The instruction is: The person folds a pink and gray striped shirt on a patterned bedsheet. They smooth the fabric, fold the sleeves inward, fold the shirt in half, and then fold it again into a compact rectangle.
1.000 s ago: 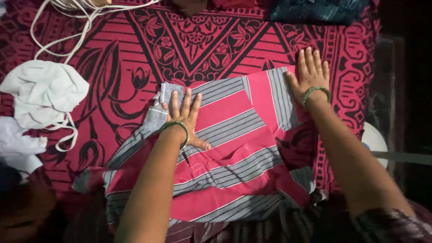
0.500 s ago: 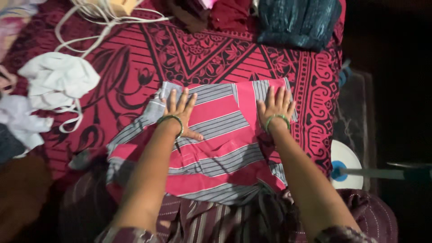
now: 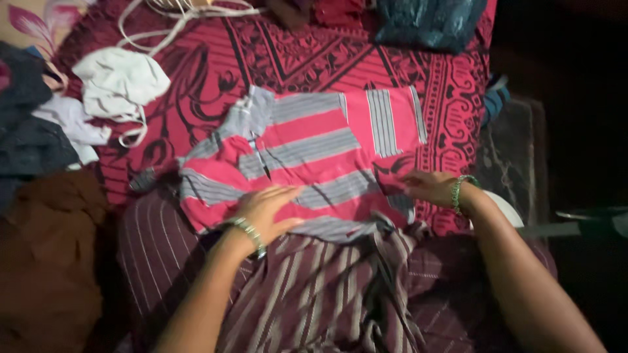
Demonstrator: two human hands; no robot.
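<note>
A pink and grey striped shirt [image 3: 307, 150] lies spread flat on a red patterned bedsheet [image 3: 196, 65]. My left hand [image 3: 268, 209] rests flat on the shirt's near lower part, fingers apart, a bangle on the wrist. At the shirt's lower right edge, my right hand [image 3: 428, 188] touches the cloth with fingers slightly curled; whether it pinches the fabric is unclear. It wears a green bangle. My lap, in dark striped cloth [image 3: 314, 294], lies just below the shirt.
White garments with cords [image 3: 118, 82] lie at the upper left. Dark and brown clothes [image 3: 46, 216] are piled at the left. A dark teal bundle [image 3: 425, 23] sits at the top. A white round object [image 3: 507, 206] shows at the bed's right edge.
Both hands have slid from the shirt's far part toward me to its near edge. The view has tilted, so the shirt now sits higher in the picture.
</note>
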